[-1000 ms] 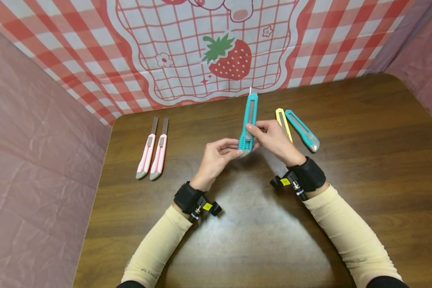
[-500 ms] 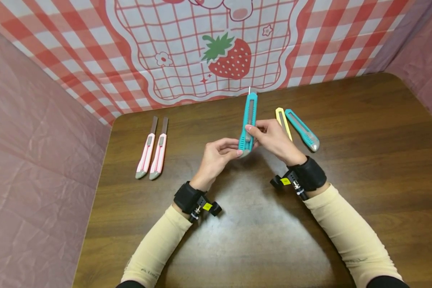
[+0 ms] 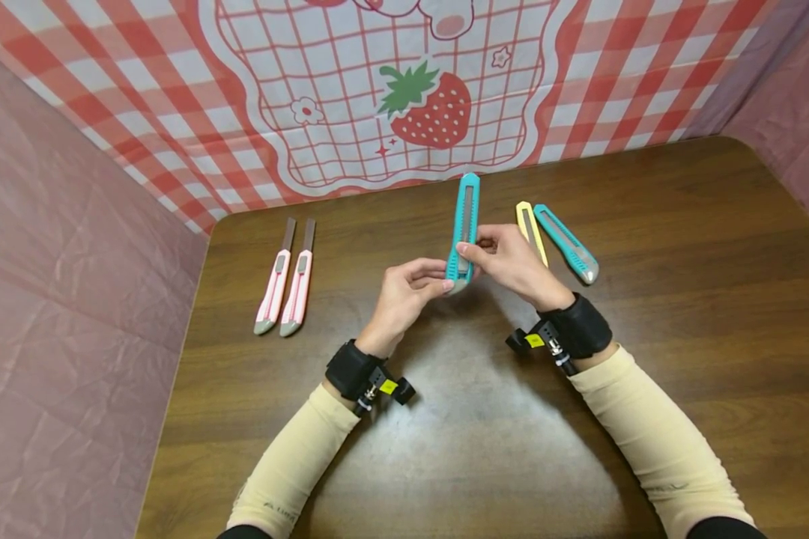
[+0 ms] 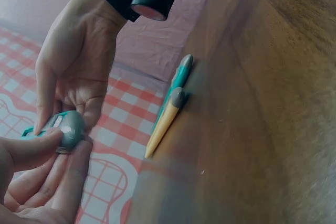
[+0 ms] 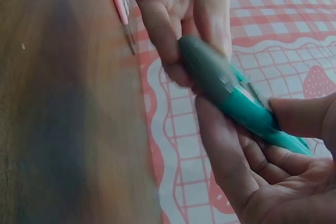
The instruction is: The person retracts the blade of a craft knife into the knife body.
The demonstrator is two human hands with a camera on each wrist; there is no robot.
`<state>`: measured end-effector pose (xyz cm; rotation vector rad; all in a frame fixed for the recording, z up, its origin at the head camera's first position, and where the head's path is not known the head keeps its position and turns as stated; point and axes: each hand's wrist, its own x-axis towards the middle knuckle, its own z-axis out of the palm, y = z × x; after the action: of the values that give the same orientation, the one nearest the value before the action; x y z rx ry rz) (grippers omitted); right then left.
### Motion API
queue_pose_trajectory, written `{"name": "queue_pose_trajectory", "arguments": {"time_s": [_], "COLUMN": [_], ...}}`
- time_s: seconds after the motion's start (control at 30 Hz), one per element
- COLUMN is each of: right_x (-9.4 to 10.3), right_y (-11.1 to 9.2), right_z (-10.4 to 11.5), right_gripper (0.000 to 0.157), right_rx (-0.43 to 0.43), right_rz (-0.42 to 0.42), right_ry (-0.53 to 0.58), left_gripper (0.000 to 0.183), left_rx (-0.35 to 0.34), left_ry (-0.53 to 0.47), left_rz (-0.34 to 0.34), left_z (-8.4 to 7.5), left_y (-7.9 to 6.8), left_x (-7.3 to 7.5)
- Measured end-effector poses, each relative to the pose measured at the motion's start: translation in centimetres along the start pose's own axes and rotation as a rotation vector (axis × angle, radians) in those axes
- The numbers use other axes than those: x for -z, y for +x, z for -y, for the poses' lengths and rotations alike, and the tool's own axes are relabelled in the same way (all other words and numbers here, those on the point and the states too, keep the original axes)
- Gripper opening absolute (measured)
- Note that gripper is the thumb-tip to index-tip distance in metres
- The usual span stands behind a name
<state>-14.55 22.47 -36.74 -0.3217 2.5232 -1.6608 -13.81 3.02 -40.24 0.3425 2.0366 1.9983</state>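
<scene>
Now pinching the raised teal cutter (image 3: 467, 217) above the table (image 3: 681, 224) with both left hand (image 3: 404, 294) and right hand (image 3: 512, 262). No longer showing the blade tip projecting as before, apparently completing its retraction.

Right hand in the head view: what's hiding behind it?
A yellow cutter on the table: its upper part shows beside the right hand; its lower end is covered there.

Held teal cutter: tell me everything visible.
The teal cutter looks plastic, with a grey end cap and a metal-looking strip along its slotted face. No blade shows past the tip. It is held above the table, tip toward the cloth. The left hand pinches the cap end; the right hand grips the body.
</scene>
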Motion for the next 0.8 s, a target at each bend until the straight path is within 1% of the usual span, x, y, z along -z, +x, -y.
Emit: {"name": "queue_pose_trajectory", "arguments": {"time_s": [0.1, 0.33, 0.53, 0.8], "right_x": [-0.15, -0.12, -0.17, -0.28], "right_y": [0.02, 0.02, 0.01, 0.2], "right_z": [-0.05, 0.02, 0.02, -0.19], "right_gripper": [0.023, 0.024, 0.023, 0.026], "right_rx": [-0.002, -0.026, -0.03, -0.033], "right_rz": [0.015, 0.027, 0.022, 0.018], "right_ry": [-0.018, -0.014, -0.033, -0.015], "left_gripper": [0.026, 0.027, 0.027, 0.025], "left_rx": [0.003, 0.016, 0.011, 0.011], "left_ry": [0.004, 0.005, 0.012, 0.0], "left_rz": [-0.004, -0.006, -0.006, -0.012], "left_z": [0.02, 0.1, 0.14, 0.1], "left_y": [0.03, 0.13, 0.11, 0.18], "left_x": [0.05, 0.04, 0.04, 0.2]}}
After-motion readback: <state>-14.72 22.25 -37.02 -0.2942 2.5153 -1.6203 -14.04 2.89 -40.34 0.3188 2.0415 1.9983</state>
